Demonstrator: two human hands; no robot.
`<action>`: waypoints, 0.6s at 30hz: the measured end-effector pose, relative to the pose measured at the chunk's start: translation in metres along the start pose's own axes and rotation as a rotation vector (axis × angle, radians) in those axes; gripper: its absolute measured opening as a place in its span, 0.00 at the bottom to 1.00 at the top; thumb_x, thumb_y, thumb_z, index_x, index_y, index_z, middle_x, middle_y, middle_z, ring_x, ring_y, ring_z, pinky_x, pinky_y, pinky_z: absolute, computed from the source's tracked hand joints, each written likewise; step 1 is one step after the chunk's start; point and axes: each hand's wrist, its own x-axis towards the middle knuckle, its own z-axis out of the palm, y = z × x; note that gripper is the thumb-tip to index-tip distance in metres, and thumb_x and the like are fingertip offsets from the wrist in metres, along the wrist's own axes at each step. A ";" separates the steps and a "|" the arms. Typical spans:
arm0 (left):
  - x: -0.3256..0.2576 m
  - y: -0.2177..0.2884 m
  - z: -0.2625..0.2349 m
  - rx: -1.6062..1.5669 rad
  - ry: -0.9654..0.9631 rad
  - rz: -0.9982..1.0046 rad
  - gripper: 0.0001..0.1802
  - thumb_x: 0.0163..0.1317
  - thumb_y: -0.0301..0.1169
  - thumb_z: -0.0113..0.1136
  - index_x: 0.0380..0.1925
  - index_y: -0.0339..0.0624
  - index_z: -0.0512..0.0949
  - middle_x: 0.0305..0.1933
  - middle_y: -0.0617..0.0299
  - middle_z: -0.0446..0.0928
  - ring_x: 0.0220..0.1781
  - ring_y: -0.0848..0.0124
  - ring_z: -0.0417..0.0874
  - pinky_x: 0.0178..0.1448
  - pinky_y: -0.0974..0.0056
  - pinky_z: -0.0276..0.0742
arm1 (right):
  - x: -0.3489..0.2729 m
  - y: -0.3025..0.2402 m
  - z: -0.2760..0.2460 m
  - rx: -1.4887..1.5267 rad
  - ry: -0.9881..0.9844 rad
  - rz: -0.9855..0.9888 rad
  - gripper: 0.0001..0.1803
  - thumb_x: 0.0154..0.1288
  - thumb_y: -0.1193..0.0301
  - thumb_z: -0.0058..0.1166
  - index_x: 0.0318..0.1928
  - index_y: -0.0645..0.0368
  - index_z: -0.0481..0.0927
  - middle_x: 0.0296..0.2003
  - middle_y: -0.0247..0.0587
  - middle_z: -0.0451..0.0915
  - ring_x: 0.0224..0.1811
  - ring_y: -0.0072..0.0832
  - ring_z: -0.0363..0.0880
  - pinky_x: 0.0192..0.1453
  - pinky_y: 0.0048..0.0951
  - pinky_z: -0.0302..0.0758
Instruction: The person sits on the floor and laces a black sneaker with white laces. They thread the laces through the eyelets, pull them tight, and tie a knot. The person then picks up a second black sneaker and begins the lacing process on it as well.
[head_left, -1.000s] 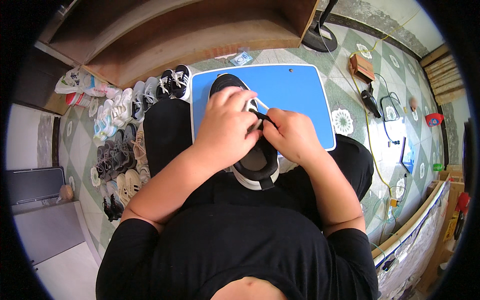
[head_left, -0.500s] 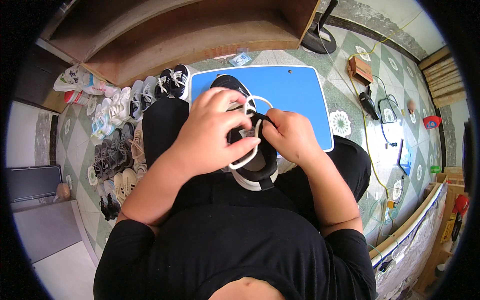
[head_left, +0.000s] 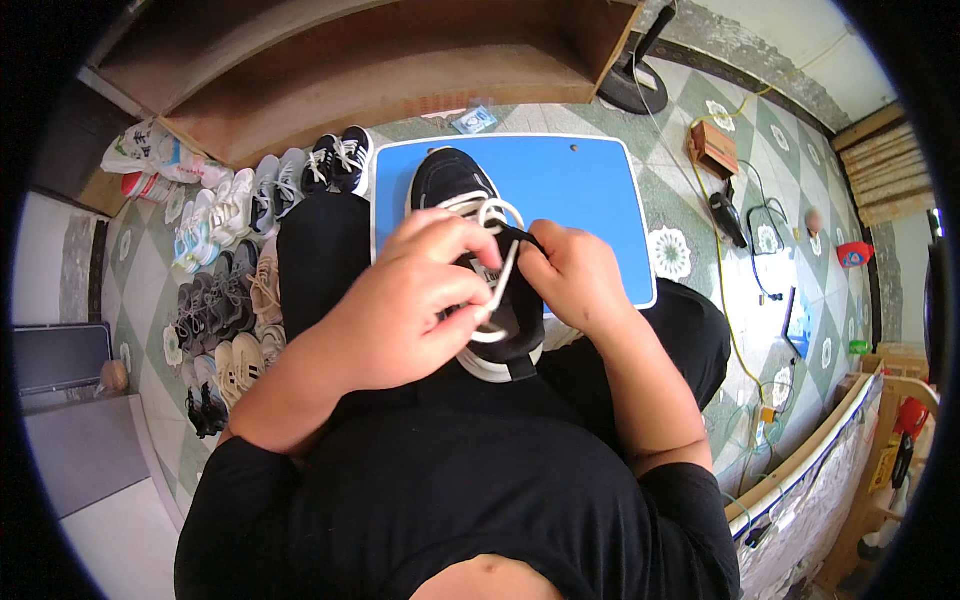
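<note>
A black sneaker [head_left: 452, 178] with a white sole lies lengthwise before me, toe pointing away, its front on a small blue table [head_left: 580, 190] and its heel toward my lap. Thumb and fingers of my left hand [head_left: 415, 295] pinch a white shoelace [head_left: 508, 272], which runs taut up to the eyelets and loops above them. My right hand [head_left: 578, 275] is closed on the black edge of the shoe's opening, near the upper eyelets. Part of the sneaker's left side is hidden behind my left hand.
Rows of paired shoes [head_left: 235, 285] stand on the tiled floor to the left. Behind the table is a wooden shelf [head_left: 400, 85]. To the right lie a cardboard box [head_left: 714, 150], a black hair dryer [head_left: 727, 218], cables and a red container [head_left: 854, 254].
My left hand has shifted down and left, drawing the shoelace straighter. More of the sneaker's toe and lacing shows now. My right hand keeps its grip on the shoe's edge.
</note>
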 end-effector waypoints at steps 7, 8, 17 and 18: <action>0.011 -0.012 0.023 0.403 0.189 -0.141 0.10 0.45 0.34 0.68 0.26 0.43 0.80 0.45 0.57 0.72 0.53 0.57 0.70 0.58 0.55 0.63 | 0.002 -0.001 0.001 0.020 -0.037 -0.020 0.13 0.58 0.64 0.48 0.28 0.61 0.76 0.22 0.55 0.77 0.28 0.52 0.77 0.34 0.48 0.73; 0.012 -0.013 0.027 0.436 0.176 -0.134 0.10 0.45 0.33 0.67 0.27 0.43 0.80 0.46 0.56 0.72 0.54 0.56 0.69 0.60 0.55 0.62 | 0.002 -0.002 0.001 0.034 -0.035 -0.024 0.12 0.58 0.64 0.48 0.28 0.61 0.76 0.22 0.54 0.77 0.28 0.52 0.77 0.34 0.48 0.73; 0.004 -0.011 0.040 0.267 0.223 0.022 0.04 0.51 0.27 0.62 0.24 0.40 0.77 0.25 0.61 0.66 0.30 0.59 0.68 0.36 0.57 0.64 | -0.001 0.000 0.003 0.027 -0.019 0.035 0.13 0.60 0.64 0.49 0.28 0.61 0.75 0.22 0.55 0.76 0.28 0.53 0.77 0.33 0.48 0.73; 0.002 -0.005 0.038 0.219 0.209 0.049 0.04 0.51 0.27 0.62 0.24 0.40 0.77 0.25 0.61 0.66 0.30 0.60 0.68 0.36 0.57 0.64 | 0.000 0.000 0.002 0.035 -0.002 0.048 0.13 0.60 0.64 0.50 0.28 0.62 0.74 0.21 0.56 0.76 0.28 0.53 0.77 0.33 0.48 0.73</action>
